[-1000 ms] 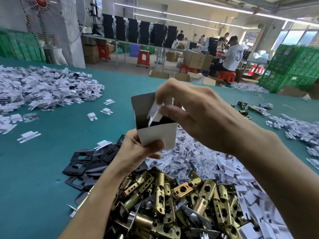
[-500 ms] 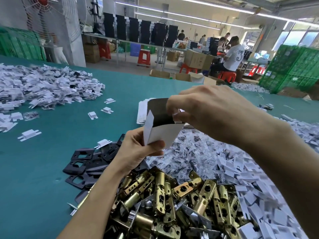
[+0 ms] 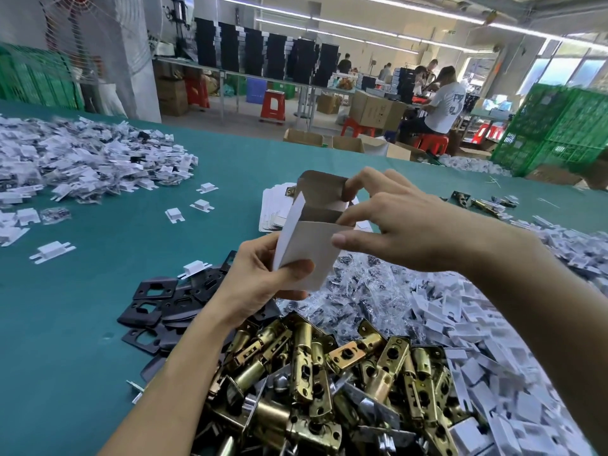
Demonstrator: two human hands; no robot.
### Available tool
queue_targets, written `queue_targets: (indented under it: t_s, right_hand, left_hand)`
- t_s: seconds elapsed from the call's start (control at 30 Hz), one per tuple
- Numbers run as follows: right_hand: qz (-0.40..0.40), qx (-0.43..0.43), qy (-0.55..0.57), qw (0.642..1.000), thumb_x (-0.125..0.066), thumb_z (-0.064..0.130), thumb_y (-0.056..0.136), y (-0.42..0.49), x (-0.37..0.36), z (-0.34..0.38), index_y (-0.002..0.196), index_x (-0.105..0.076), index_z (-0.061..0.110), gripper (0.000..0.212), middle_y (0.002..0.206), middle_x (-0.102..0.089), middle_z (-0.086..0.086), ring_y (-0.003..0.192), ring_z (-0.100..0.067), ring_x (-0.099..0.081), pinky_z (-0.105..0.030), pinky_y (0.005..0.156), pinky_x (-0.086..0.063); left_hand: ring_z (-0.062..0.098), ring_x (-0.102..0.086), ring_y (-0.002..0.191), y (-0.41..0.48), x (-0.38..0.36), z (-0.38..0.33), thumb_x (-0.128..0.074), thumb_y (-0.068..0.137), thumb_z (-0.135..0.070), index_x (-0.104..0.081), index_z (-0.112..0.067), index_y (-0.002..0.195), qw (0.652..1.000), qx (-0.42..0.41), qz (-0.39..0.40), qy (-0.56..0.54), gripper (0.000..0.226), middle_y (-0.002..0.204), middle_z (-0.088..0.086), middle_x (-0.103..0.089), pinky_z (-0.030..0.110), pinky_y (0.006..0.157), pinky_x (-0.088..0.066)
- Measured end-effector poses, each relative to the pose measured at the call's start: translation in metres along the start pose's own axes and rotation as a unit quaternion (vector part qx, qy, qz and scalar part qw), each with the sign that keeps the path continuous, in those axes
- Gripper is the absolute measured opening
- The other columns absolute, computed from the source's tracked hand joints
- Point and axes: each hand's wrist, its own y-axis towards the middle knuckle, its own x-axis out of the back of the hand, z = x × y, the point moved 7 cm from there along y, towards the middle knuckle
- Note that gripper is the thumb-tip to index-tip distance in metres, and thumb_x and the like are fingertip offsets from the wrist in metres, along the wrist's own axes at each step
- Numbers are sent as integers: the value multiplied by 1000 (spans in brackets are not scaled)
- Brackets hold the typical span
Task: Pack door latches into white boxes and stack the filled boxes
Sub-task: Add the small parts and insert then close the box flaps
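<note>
The white box (image 3: pixel 309 248) sits up in the air between both hands, above the green bench (image 3: pixel 82 291). The left hand (image 3: pixel 260 281) grips its lower end, thumb pressed across the front face. The right hand (image 3: pixel 394 222) pinches the open top, fingertips on the raised flap and at the mouth, thumb resting on the front panel. Just below, close to the viewer, lies the heap of brass door latches (image 3: pixel 329 380), with black plates (image 3: pixel 164 307) beside the left wrist.

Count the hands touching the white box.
2. The left hand grips the white box low down; the right hand pinches its open top flaps. None seem hidden.
</note>
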Motion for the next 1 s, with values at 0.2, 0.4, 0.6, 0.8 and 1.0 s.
queue_targets:
  t_s: [0.2, 0.4, 0.6, 0.8, 1.0]
  right_hand:
    - [-48, -17, 171, 984, -51, 46, 98, 7, -2, 1, 117, -65, 23, 34, 127, -41, 0, 118, -11, -39, -26, 94, -30]
    - [26, -9, 125, 992, -59, 45, 94, 14, -14, 7, 112, -65, 30, 24, 113, -63, 5, 87, -9, -53, -21, 68, -38]
    - [-286, 12, 352, 891, -63, 24, 95, 4, 9, -1, 103, -65, 32, 12, 97, -67, 9, 76, -7, -66, -30, 71, -58]
    - [67, 12, 216, 974, -61, 21, 97, 56, -97, 31, 113, -68, 11, 20, 109, -71, -2, 94, -12, -66, -36, 93, -55]
    - [157, 54, 153, 974, -71, 33, 89, 99, -144, 69, 132, -59, 19, 47, 132, -62, -5, 118, -24, -58, -38, 99, -48]
  left_hand:
    - [29, -74, 87, 0, 5, -9, -76, 79, -16, -69, -19, 117, 1000, -15, -17, -2, 39, 98, 6, -74, 41, 62, -62]
    - [30, -74, 89, 0, 10, -15, -78, 75, -17, -70, -21, 114, 999, -28, -17, 41, 40, 100, 10, -73, 41, 61, -62]
    - [28, -74, 92, 2, 38, -21, -80, 79, -27, -71, -30, 99, 986, -62, -146, -48, 23, 99, -1, -75, 36, 67, -62]
    - [20, -71, 102, 3, 62, -21, -71, 78, -38, -61, -27, 106, 965, -79, -236, -82, 32, 99, -14, -72, 33, 71, -61]
    - [20, -73, 92, 1, 70, -21, -79, 80, -46, -62, -36, 104, 964, -71, -248, -70, 31, 96, -13, -72, 40, 66, -62]
